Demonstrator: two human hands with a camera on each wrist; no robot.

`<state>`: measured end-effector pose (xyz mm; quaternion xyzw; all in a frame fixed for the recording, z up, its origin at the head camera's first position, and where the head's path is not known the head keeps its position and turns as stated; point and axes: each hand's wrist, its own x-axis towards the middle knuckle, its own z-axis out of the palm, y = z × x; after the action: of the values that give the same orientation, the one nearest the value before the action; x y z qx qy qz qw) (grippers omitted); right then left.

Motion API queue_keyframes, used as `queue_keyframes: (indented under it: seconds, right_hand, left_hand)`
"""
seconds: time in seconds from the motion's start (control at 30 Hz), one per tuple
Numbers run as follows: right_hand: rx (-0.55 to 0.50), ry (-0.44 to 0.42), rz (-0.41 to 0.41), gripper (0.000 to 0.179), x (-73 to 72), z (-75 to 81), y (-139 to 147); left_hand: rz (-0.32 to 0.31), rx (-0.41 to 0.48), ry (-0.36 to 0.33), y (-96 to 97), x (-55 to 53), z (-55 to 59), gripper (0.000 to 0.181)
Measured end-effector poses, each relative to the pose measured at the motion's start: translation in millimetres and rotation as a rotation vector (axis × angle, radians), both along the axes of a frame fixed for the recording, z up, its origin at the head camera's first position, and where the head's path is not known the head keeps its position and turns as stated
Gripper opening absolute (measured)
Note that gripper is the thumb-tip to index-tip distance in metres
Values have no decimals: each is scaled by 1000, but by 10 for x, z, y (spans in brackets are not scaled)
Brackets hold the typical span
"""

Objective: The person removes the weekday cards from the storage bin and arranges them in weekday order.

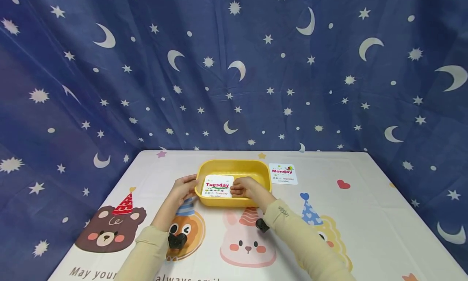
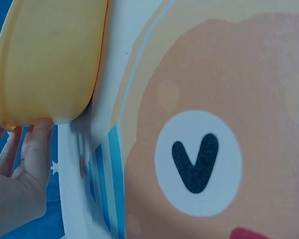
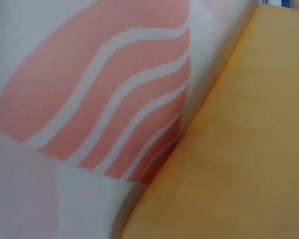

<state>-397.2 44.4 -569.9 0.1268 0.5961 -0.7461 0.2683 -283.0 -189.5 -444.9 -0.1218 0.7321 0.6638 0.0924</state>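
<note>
A yellow plastic tray [image 1: 256, 167] sits on the table, and its outer wall fills much of the right wrist view. My left hand [image 1: 183, 189] holds the tray at its left end. In the left wrist view the fingers [image 2: 39, 149] press against the tray's outer wall [image 2: 50, 64], with the thumb at the rim. Inside the tray lies a white card printed "Tuesday" [image 1: 217, 186]. My right hand [image 1: 248, 187] reaches over the near rim, its curled fingers at the card's right edge; the thumb is hidden. Right of the tray, a "Monday" card [image 1: 283, 174] lies face up.
A white cloth with printed cartoon animals [image 1: 104, 230] covers the table. Behind it and at the sides hangs a dark blue curtain [image 1: 234, 90] with moons and stars. Small black objects show beside both sleeves, at the left wrist [image 1: 177, 240] and the right wrist [image 1: 262, 225].
</note>
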Motion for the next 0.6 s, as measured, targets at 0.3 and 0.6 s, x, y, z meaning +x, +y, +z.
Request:
queue_keyframes:
  seconds: [0.3,0.6]
  right_hand:
    - [193,-10,-50,29,911,1247,-132]
    - [181,-26,-45,18,648,960,-136]
  left_hand:
    - [8,-3,-19,-12,3,-17,45]
    - [-2,27,-12,5,-3,5,46]
